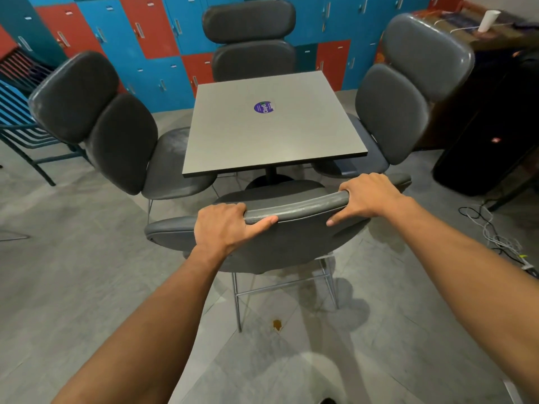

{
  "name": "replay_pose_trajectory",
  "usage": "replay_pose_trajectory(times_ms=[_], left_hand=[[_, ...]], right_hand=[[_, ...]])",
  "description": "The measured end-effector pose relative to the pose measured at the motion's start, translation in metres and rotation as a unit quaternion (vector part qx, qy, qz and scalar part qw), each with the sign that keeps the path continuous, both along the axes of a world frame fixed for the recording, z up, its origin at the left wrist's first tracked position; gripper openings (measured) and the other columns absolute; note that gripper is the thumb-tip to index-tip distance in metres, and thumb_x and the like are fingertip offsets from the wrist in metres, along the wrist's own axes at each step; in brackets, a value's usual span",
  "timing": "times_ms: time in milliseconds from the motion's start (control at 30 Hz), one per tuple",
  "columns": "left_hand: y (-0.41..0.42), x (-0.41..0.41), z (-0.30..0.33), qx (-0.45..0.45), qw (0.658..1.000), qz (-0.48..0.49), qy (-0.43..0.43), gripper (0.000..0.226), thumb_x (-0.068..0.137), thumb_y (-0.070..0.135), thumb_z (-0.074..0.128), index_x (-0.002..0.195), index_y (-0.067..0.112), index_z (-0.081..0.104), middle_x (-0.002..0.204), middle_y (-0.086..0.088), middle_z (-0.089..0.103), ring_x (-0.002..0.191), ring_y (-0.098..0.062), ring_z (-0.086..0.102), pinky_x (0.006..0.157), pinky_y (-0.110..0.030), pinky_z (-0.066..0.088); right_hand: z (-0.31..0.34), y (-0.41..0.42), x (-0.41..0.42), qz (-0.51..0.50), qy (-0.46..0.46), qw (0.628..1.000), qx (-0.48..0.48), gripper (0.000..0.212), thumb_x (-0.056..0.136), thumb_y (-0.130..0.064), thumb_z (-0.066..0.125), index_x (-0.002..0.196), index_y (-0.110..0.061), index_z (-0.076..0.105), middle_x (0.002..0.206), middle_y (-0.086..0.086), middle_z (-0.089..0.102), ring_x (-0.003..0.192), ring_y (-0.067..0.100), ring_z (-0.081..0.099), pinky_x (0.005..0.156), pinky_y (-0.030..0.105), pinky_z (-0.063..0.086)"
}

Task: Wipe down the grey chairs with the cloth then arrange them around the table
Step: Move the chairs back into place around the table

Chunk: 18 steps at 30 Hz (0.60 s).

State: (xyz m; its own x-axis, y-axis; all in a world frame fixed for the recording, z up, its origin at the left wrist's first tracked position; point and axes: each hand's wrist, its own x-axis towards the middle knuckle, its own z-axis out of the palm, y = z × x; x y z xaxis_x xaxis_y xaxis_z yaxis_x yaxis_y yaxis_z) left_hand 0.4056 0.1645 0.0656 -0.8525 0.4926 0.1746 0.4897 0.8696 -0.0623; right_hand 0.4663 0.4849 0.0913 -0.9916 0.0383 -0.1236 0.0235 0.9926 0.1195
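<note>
A square grey table [291, 135] with a purple sticker stands in the middle. Three grey padded chairs sit around it: one on the left [116, 135], one at the far side [250, 39], one on the right [408, 91]. A fourth grey chair [291, 237] stands at the near side, its back toward me. My left hand [224, 225] grips the top edge of its backrest, thumb on the rear face. My right hand [367, 196] grips the same edge farther right. No cloth is visible.
Blue and red lockers [145, 39] line the back wall. A dark speaker [481, 147] and a cabinet with a white cup [488, 20] stand at the right. Cables [495, 237] lie on the floor there. Blue metal frames [23, 118] stand at the left. A brown stain [277, 325] marks the floor.
</note>
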Motion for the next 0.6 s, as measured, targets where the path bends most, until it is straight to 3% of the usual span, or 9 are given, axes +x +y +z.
replay_pose_trajectory(times_ms=[333,600], left_hand=[[-0.036,0.003,-0.002,-0.016,1.0,-0.01,0.007,0.096,0.071,0.102,0.0,0.062,0.023,0.054,0.052,0.007,0.049,0.051,-0.012,0.051,0.054,-0.033,0.052],[-0.083,-0.005,-0.007,-0.039,0.996,-0.074,0.03,0.093,0.066,0.107,0.013,0.072,0.028,0.061,0.064,0.012,0.059,0.058,-0.012,0.055,0.053,-0.028,0.048]], right_hand=[[0.0,-0.04,0.022,-0.005,-0.008,1.0,-0.004,0.081,0.056,-0.103,0.045,0.08,-0.026,0.053,0.08,-0.003,0.063,0.075,0.02,0.056,0.069,0.034,0.04],[-0.013,-0.078,0.041,-0.007,0.033,0.999,0.018,0.087,0.053,-0.108,0.033,0.068,-0.024,0.048,0.066,-0.007,0.057,0.063,0.016,0.054,0.057,0.032,0.036]])
